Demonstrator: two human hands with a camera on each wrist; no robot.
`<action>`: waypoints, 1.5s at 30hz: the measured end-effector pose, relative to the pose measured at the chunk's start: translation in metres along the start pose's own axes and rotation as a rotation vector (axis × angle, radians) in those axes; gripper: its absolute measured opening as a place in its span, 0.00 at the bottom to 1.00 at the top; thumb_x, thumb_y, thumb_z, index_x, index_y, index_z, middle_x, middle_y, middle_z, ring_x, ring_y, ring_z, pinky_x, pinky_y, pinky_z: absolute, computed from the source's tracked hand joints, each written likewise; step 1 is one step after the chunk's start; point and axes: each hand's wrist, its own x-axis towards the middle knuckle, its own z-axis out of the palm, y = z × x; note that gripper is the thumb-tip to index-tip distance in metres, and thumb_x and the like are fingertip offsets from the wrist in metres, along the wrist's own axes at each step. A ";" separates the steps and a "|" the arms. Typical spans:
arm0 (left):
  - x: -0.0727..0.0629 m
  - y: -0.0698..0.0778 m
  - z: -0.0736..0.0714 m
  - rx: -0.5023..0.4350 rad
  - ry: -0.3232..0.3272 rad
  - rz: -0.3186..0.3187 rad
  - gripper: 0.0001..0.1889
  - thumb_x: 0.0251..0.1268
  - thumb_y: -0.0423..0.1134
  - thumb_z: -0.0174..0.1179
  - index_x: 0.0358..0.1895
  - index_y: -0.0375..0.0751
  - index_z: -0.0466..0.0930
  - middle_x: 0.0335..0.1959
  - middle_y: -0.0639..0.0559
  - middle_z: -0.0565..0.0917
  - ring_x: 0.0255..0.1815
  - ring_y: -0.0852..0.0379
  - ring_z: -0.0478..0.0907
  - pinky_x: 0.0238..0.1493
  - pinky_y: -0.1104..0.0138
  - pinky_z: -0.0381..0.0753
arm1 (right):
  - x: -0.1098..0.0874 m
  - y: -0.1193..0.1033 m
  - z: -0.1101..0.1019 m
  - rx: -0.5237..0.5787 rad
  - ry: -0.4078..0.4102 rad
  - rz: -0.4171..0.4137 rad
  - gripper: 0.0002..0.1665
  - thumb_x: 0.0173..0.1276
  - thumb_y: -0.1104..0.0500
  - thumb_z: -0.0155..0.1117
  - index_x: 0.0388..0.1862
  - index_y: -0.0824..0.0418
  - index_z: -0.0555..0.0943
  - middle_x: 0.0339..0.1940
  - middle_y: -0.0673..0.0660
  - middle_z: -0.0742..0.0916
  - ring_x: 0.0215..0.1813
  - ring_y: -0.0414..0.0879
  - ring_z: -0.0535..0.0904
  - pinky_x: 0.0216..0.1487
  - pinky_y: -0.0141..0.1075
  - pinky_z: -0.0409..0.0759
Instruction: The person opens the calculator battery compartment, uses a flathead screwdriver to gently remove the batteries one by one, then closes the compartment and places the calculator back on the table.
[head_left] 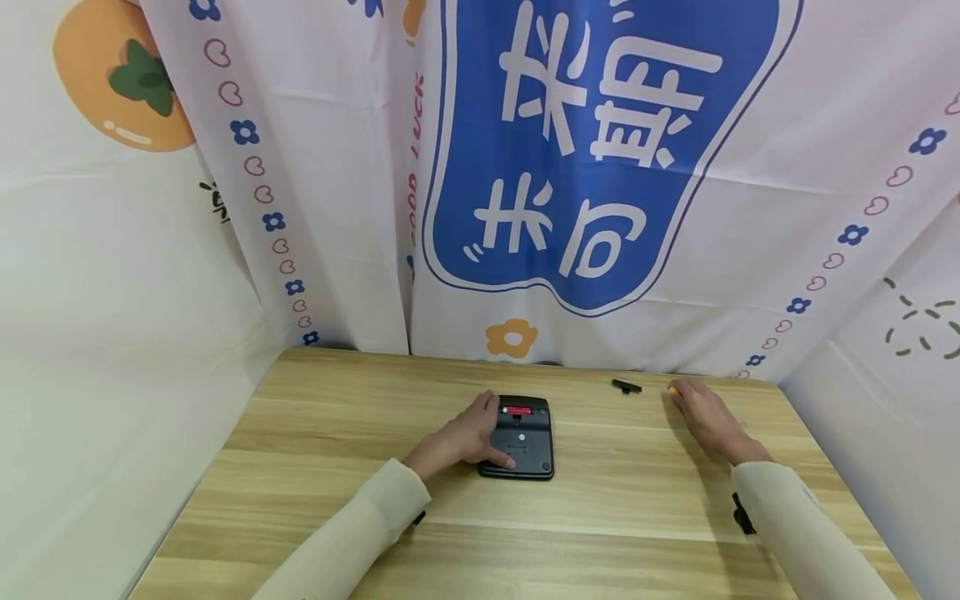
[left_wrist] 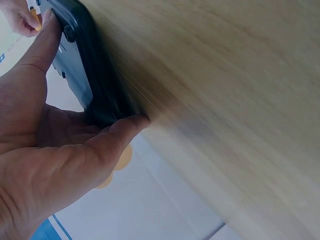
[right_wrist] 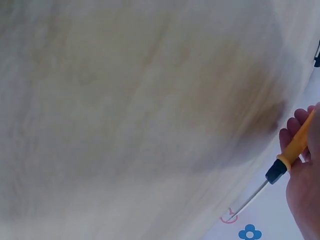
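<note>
A black calculator (head_left: 534, 457) lies face down on the wooden table, its back turned up. Near its top edge, a red battery (head_left: 517, 410) sits in the uncovered battery slot. My left hand (head_left: 474, 433) grips the calculator's left side, thumb on the back and fingers at the far edge. Off to the right, my right hand (head_left: 708, 417) holds a screwdriver (right_wrist: 296, 145) by its orange handle, just above the table. In the right wrist view the thin metal shaft points away from the palm. Between the calculator and that hand lies a small black battery cover (head_left: 626, 387).
The wooden table (head_left: 615, 533) ends at the back against a white printed cloth (head_left: 360, 250) with a blue panel. White cloth also hangs at the left and right sides. Dark wrist straps show under both sleeves.
</note>
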 end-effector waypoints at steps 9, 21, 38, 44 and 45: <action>-0.001 0.001 0.000 0.006 -0.002 0.005 0.63 0.57 0.55 0.80 0.83 0.25 0.48 0.85 0.31 0.51 0.86 0.39 0.53 0.82 0.51 0.62 | 0.005 -0.004 -0.008 0.066 -0.081 0.145 0.15 0.88 0.63 0.46 0.54 0.74 0.76 0.47 0.70 0.83 0.48 0.64 0.81 0.48 0.61 0.80; -0.001 0.001 0.001 0.014 -0.004 0.000 0.63 0.58 0.56 0.80 0.83 0.25 0.48 0.85 0.32 0.51 0.86 0.40 0.54 0.82 0.52 0.63 | 0.015 -0.011 -0.011 0.130 0.123 0.160 0.12 0.86 0.65 0.51 0.48 0.76 0.77 0.34 0.65 0.82 0.34 0.54 0.77 0.36 0.49 0.77; -0.001 0.002 -0.002 0.019 -0.004 0.004 0.63 0.58 0.56 0.79 0.84 0.26 0.47 0.86 0.32 0.50 0.86 0.40 0.52 0.82 0.52 0.62 | 0.026 -0.030 -0.033 0.398 0.277 0.411 0.24 0.90 0.53 0.40 0.52 0.72 0.76 0.39 0.64 0.81 0.37 0.46 0.73 0.38 0.29 0.72; -0.003 0.002 -0.002 0.003 -0.007 0.012 0.64 0.58 0.55 0.79 0.84 0.26 0.46 0.86 0.31 0.49 0.86 0.39 0.52 0.82 0.51 0.62 | 0.028 -0.032 -0.040 0.626 0.336 0.480 0.24 0.91 0.55 0.38 0.53 0.75 0.74 0.37 0.57 0.79 0.34 0.40 0.74 0.31 0.27 0.75; -0.003 0.002 -0.002 0.001 -0.008 0.013 0.64 0.59 0.55 0.79 0.84 0.25 0.46 0.86 0.31 0.49 0.86 0.39 0.52 0.82 0.51 0.62 | 0.028 -0.031 -0.041 0.668 0.346 0.491 0.24 0.91 0.55 0.38 0.52 0.75 0.73 0.37 0.55 0.79 0.34 0.40 0.74 0.31 0.27 0.75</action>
